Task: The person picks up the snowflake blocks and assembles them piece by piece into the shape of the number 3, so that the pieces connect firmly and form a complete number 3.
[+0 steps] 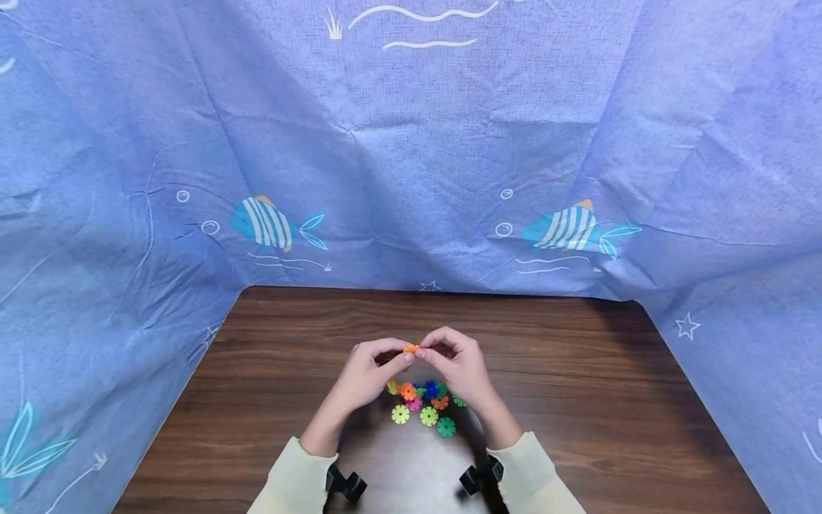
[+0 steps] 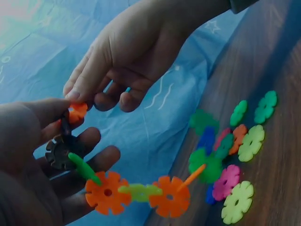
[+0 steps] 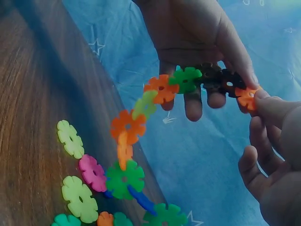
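Both hands meet over the table at an orange notched flower disc [image 3: 247, 98], the end piece of a linked chain. My left hand [image 1: 369, 371] pinches this end between thumb and index finger, its other fingers spread under the chain. From the other side my right hand [image 1: 462, 364] pinches the orange disc with thumb and index finger. Beside it in the chain come black discs [image 3: 230, 84], a green disc [image 3: 185, 80], then orange discs [image 2: 108, 193] with a yellow-green disc [image 2: 141, 192] between two of them. The chain hangs down toward more green and blue discs.
Loose flower discs lie on the brown wooden table [image 1: 578, 400] below the hands: yellow-green discs [image 1: 400, 414], a green disc [image 1: 446, 427] and a pink disc [image 2: 226, 182] among them. A blue fish-patterned cloth [image 1: 417, 178] surrounds the table's back and sides.
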`<action>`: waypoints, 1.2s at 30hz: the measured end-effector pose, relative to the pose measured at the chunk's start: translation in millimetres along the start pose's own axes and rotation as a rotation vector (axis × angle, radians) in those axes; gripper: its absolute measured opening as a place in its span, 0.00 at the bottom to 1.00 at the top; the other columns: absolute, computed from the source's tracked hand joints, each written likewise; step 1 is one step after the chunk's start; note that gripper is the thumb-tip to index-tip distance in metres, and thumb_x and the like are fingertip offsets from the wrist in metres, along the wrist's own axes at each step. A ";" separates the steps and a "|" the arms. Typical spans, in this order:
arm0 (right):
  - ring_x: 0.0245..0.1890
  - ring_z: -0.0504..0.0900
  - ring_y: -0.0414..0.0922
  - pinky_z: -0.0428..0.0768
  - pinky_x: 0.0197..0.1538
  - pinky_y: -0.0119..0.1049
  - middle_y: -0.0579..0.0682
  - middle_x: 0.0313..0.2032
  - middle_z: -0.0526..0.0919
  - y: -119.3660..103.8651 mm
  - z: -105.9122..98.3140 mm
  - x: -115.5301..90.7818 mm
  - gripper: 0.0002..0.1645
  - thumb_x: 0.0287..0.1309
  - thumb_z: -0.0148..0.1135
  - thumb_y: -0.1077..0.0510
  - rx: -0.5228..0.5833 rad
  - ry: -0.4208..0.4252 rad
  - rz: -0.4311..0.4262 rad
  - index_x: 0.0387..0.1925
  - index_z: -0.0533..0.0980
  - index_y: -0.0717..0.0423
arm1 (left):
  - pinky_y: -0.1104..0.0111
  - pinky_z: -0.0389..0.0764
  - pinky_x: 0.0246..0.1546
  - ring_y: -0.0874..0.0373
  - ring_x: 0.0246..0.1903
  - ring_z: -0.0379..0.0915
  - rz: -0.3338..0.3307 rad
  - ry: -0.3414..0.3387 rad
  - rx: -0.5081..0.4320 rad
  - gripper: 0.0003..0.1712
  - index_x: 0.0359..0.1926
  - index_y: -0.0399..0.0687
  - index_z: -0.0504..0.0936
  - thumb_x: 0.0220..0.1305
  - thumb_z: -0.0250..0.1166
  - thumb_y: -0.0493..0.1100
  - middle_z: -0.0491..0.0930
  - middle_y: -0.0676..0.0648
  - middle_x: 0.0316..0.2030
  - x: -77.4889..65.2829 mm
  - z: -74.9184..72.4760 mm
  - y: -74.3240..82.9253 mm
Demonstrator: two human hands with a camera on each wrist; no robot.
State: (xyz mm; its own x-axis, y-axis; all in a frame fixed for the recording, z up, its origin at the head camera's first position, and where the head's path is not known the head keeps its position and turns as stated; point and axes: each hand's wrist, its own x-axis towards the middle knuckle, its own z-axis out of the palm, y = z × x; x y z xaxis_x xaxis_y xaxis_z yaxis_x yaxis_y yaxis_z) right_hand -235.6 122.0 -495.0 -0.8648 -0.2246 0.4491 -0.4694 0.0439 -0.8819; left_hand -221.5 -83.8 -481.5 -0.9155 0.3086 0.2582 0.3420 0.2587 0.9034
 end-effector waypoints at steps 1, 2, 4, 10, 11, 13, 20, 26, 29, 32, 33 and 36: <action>0.28 0.79 0.39 0.77 0.29 0.30 0.57 0.32 0.86 -0.3 -0.6 0.1 0.05 0.61 0.70 0.69 -0.002 -0.003 0.002 0.37 0.83 0.59 | 0.69 0.81 0.31 0.58 0.31 0.80 -0.003 0.002 -0.009 0.07 0.44 0.51 0.90 0.71 0.68 0.46 0.88 0.44 0.34 0.0 0.0 0.3; 0.29 0.80 0.40 0.79 0.31 0.30 0.57 0.33 0.86 -0.3 -1.8 -0.1 0.05 0.61 0.70 0.68 -0.008 -0.005 0.004 0.37 0.83 0.58 | 0.68 0.82 0.31 0.59 0.30 0.80 -0.010 0.003 -0.020 0.07 0.43 0.50 0.90 0.71 0.68 0.46 0.88 0.44 0.33 -0.1 -0.7 0.8; 0.30 0.81 0.41 0.80 0.33 0.31 0.55 0.34 0.87 0.5 -6.1 -0.6 0.04 0.62 0.71 0.66 -0.032 -0.001 0.017 0.38 0.84 0.57 | 0.67 0.81 0.30 0.60 0.29 0.80 -0.017 0.009 -0.027 0.07 0.43 0.49 0.90 0.71 0.68 0.45 0.88 0.44 0.32 -0.6 -3.4 0.0; 0.29 0.81 0.40 0.81 0.33 0.34 0.48 0.33 0.88 11.0 -34.0 -1.2 0.03 0.63 0.72 0.59 -0.221 -0.058 0.108 0.38 0.85 0.52 | 0.70 0.76 0.30 0.62 0.26 0.71 -0.042 0.055 0.004 0.08 0.42 0.49 0.89 0.73 0.65 0.44 0.83 0.45 0.30 -1.4 -19.8 -5.5; 0.29 0.81 0.39 0.81 0.34 0.34 0.46 0.33 0.88 14.2 -39.7 -1.2 0.04 0.62 0.72 0.58 -0.274 -0.093 0.125 0.39 0.85 0.52 | 0.70 0.76 0.30 0.62 0.26 0.72 -0.060 0.066 0.000 0.08 0.42 0.49 0.89 0.74 0.65 0.45 0.83 0.44 0.30 -1.5 -23.3 -5.8; 0.31 0.82 0.37 0.82 0.36 0.34 0.43 0.33 0.88 20.5 -51.0 -2.0 0.06 0.62 0.73 0.57 -0.377 -0.180 0.166 0.40 0.86 0.52 | 0.69 0.79 0.32 0.62 0.29 0.76 -0.093 0.085 -0.020 0.09 0.43 0.47 0.89 0.74 0.64 0.44 0.85 0.42 0.32 -1.6 -30.3 -7.2; 0.33 0.79 0.33 0.80 0.38 0.31 0.37 0.32 0.84 39.6 -75.7 -14.6 0.10 0.58 0.76 0.54 -0.651 -0.445 0.216 0.41 0.86 0.51 | 0.67 0.83 0.32 0.54 0.34 0.87 -0.146 0.123 -0.064 0.11 0.48 0.40 0.86 0.76 0.61 0.41 0.87 0.35 0.37 -0.6 -45.8 -11.6; 0.32 0.78 0.35 0.78 0.36 0.31 0.40 0.32 0.82 49.6 -74.1 -24.1 0.15 0.54 0.79 0.53 -0.754 -0.490 0.209 0.42 0.86 0.51 | 0.68 0.77 0.26 0.42 0.36 0.87 -0.160 0.136 -0.066 0.10 0.48 0.40 0.85 0.77 0.60 0.40 0.88 0.35 0.35 -0.3 -49.6 -12.2; 0.32 0.78 0.36 0.78 0.35 0.32 0.41 0.32 0.82 51.8 -71.4 -26.1 0.12 0.55 0.78 0.56 -0.777 -0.486 0.196 0.41 0.86 0.52 | 0.68 0.78 0.27 0.42 0.36 0.87 -0.166 0.134 -0.068 0.10 0.48 0.40 0.85 0.77 0.59 0.40 0.88 0.36 0.35 -0.5 -49.5 -12.2; 0.32 0.79 0.35 0.79 0.36 0.32 0.39 0.31 0.82 52.1 -70.3 -26.8 0.06 0.57 0.76 0.59 -0.779 -0.480 0.190 0.36 0.86 0.49 | 0.66 0.80 0.28 0.40 0.37 0.87 -0.164 0.131 -0.078 0.11 0.48 0.39 0.85 0.77 0.59 0.41 0.89 0.35 0.35 -1.0 -49.2 -12.9; 0.33 0.80 0.35 0.80 0.37 0.33 0.39 0.31 0.82 52.1 -70.5 -26.9 0.04 0.57 0.76 0.59 -0.779 -0.475 0.179 0.34 0.86 0.48 | 0.64 0.81 0.28 0.38 0.37 0.87 -0.161 0.132 -0.081 0.11 0.48 0.38 0.85 0.77 0.59 0.41 0.89 0.35 0.35 -1.2 -49.0 -13.1; 0.34 0.80 0.36 0.80 0.38 0.33 0.37 0.31 0.82 52.0 -71.9 -27.4 0.04 0.57 0.76 0.57 -0.776 -0.476 0.177 0.32 0.86 0.46 | 0.59 0.83 0.30 0.36 0.38 0.86 -0.156 0.136 -0.080 0.12 0.48 0.38 0.85 0.77 0.59 0.41 0.89 0.37 0.35 -1.3 -49.0 -12.2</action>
State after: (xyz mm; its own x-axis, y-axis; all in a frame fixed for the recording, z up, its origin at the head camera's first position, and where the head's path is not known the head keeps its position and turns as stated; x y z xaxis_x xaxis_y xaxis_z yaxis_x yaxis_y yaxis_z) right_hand -249.2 200.5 -542.9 -0.8513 -0.5214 0.0595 -0.4745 0.7163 -0.5116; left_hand -234.8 -132.3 -476.1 -0.9781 0.1427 0.1516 0.1805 0.2182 0.9591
